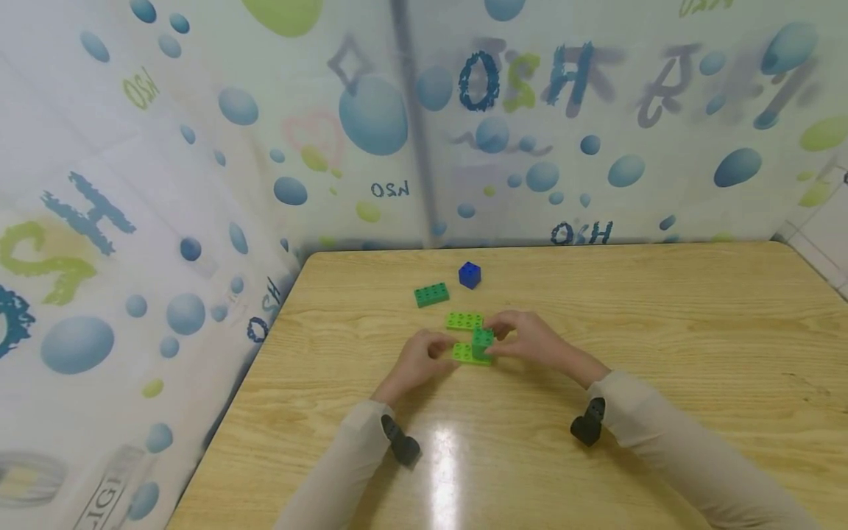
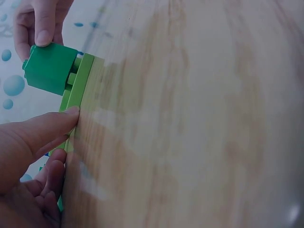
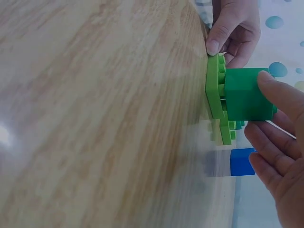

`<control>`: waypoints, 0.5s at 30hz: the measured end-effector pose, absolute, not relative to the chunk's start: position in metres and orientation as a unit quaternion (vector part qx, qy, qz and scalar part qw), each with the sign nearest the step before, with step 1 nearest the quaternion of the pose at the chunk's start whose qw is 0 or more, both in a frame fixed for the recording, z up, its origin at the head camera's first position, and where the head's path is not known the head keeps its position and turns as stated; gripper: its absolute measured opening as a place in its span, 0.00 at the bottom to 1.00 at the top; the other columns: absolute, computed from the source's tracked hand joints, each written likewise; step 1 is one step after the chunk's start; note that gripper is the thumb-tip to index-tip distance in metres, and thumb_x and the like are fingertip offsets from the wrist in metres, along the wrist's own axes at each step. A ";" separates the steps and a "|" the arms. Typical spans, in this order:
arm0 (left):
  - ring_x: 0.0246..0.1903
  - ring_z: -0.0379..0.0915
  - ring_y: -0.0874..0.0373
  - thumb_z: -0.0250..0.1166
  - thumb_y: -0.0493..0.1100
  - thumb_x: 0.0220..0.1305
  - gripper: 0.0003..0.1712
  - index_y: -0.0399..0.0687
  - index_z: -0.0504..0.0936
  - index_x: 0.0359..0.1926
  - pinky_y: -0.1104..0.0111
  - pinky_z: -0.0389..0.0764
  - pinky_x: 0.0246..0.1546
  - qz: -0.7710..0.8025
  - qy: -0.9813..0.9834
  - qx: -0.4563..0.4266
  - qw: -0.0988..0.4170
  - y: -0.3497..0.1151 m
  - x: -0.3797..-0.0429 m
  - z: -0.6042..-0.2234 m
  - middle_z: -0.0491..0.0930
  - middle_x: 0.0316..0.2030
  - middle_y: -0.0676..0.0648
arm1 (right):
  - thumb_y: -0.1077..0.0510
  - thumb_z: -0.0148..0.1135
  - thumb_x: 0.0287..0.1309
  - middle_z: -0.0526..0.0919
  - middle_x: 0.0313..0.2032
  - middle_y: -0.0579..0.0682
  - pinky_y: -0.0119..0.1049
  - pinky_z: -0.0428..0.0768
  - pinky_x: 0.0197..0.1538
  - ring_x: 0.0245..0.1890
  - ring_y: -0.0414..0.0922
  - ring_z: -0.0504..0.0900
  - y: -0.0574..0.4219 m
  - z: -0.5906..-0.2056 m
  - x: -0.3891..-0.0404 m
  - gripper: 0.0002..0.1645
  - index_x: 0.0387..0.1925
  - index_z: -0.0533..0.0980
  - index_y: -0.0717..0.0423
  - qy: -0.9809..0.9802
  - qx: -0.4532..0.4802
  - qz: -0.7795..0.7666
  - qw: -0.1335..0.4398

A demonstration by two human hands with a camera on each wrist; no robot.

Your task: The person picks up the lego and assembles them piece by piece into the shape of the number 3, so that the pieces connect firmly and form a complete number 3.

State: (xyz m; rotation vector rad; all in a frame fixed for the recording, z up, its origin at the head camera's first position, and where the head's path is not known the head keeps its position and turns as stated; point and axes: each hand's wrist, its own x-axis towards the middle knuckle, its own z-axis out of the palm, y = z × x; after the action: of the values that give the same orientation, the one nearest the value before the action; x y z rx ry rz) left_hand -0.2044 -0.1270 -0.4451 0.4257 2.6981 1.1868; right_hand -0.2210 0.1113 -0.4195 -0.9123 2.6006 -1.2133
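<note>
Right hand pinches the green cube, thumb on its near face, fingers at the far side. Cube stands over the right end of the near lime plate; plate studs show in a gap beneath it in both wrist views, so it is not pressed fully down. Cannot tell whether its underside touches the studs. Left hand pinches the left end of the same plate between thumb and fingers; plate lies flat on the table. Far lime plate lies just beyond, studs up, its right end near the right hand's fingers. Farther out and to the left: dark green brick, studs up, set at a slant. Blue cube sits beside it, to the right and slightly farther back. Both forearms in pale sleeves, a black device at each wrist. Printed sheet hangs behind the table.
</note>
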 end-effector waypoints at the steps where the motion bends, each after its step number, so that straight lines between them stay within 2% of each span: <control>1: 0.38 0.68 0.58 0.70 0.41 0.51 0.21 0.46 0.80 0.48 0.67 0.72 0.39 0.397 0.903 0.142 0.082 -0.127 -0.204 -0.445 0.73 0.37 0.49 | 0.50 0.68 0.48 0.80 0.40 0.49 0.40 0.76 0.44 0.39 0.44 0.78 0.111 -0.420 -0.221 0.27 0.48 0.75 0.59 0.861 -0.303 -0.404 0.065; 15: 0.38 0.68 0.57 0.70 0.40 0.50 0.20 0.45 0.80 0.47 0.66 0.71 0.39 0.405 0.899 0.148 0.076 -0.128 -0.204 -0.446 0.73 0.37 0.49 | 0.53 0.69 0.47 0.79 0.38 0.46 0.33 0.76 0.39 0.36 0.42 0.77 0.109 -0.420 -0.217 0.22 0.44 0.77 0.58 0.867 -0.326 -0.374 0.043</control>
State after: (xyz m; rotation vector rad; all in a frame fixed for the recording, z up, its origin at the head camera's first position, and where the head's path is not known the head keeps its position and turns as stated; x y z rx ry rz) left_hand -0.2037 -0.1275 -0.4461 0.4426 2.6954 1.2129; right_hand -0.2168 0.1092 -0.4203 -0.9972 2.6513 -1.1441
